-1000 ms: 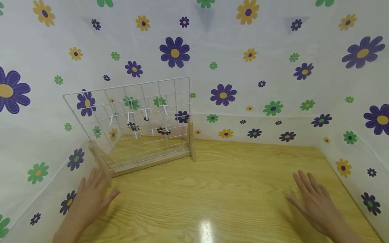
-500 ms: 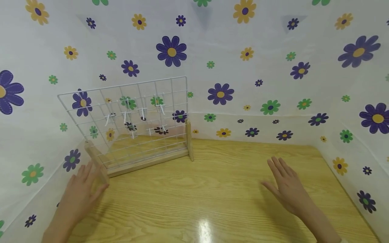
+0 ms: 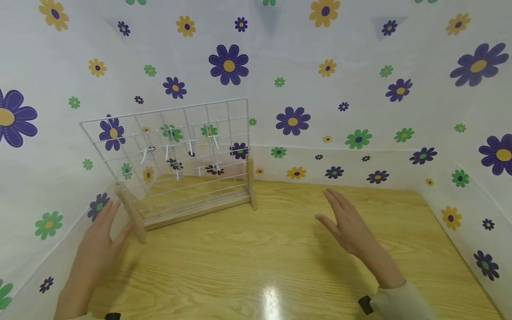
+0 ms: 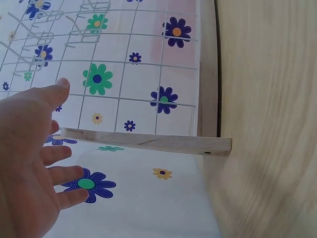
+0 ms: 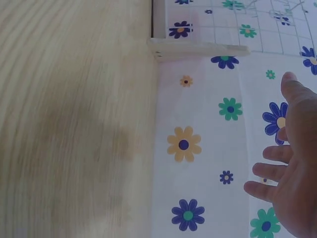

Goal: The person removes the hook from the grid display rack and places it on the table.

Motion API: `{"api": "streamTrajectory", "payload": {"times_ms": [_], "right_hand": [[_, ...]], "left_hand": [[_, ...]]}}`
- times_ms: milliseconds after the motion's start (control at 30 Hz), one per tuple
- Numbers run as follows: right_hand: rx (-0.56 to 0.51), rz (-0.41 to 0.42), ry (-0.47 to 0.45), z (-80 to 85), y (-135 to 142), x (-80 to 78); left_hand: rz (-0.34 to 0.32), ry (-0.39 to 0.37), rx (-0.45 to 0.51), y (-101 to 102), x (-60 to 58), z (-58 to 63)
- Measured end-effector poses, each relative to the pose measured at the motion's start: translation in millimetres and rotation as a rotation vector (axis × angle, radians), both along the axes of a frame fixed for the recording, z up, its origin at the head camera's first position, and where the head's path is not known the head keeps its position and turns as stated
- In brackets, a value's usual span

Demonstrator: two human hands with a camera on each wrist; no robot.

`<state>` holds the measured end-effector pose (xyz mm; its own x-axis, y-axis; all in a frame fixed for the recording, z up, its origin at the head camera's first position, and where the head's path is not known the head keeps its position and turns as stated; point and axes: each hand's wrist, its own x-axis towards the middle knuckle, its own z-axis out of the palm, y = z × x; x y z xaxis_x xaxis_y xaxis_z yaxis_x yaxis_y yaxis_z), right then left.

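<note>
Wire rack (image 3: 172, 151) stood far left on the table (image 3: 224, 262) in my head view; the left hand (image 3: 95, 244), empty, fingers extended, was near its left foot (image 3: 131, 215), the right hand (image 3: 350, 226) likewise, well apart. My left-wrist view cut off some hooks (image 4: 42, 35); my right-wrist view cropped the rack's top.

Bright glare (image 3: 271, 303) spots the glossy tabletop (image 3: 224, 253), where soft-edged shadows (image 3: 338, 262) fall

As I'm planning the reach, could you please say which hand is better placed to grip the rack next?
Probably the left hand: it's open beside the left leg of the rack, while the open right hand is farther away.
</note>
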<state>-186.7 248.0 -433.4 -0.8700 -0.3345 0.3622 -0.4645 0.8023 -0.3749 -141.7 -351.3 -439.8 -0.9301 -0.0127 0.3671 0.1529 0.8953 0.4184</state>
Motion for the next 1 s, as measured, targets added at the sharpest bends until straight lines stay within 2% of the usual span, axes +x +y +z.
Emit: {"api": "streamTrajectory", "payload": {"times_ms": [200,333,533,700,833,1000], "right_hand": [[-0.022,0.011,-0.05,0.7,-14,-17.5],[-0.038,0.023,-0.075,3.6,-27,-27.7],[-0.11,0.045,-0.083,9.5,-49,-46.7],[-0.194,0.079,-0.012,10.7,-68,-65.1],[-0.25,0.087,0.024,8.4,-82,-77.3],[-0.302,0.09,0.003,7.2,-101,-92.9]], "left_hand": [[0.119,0.029,0.137,7,-4.7,9.6],[0.164,0.063,0.182,9,-10.5,11.2],[0.203,0.09,0.281,9,-21.8,10.0],[0.228,0.1,0.398,6,-36.1,9.4],[0.233,0.055,0.457,6,-45.5,9.2],[0.236,0.016,0.525,8,-54.5,10.9]]}}
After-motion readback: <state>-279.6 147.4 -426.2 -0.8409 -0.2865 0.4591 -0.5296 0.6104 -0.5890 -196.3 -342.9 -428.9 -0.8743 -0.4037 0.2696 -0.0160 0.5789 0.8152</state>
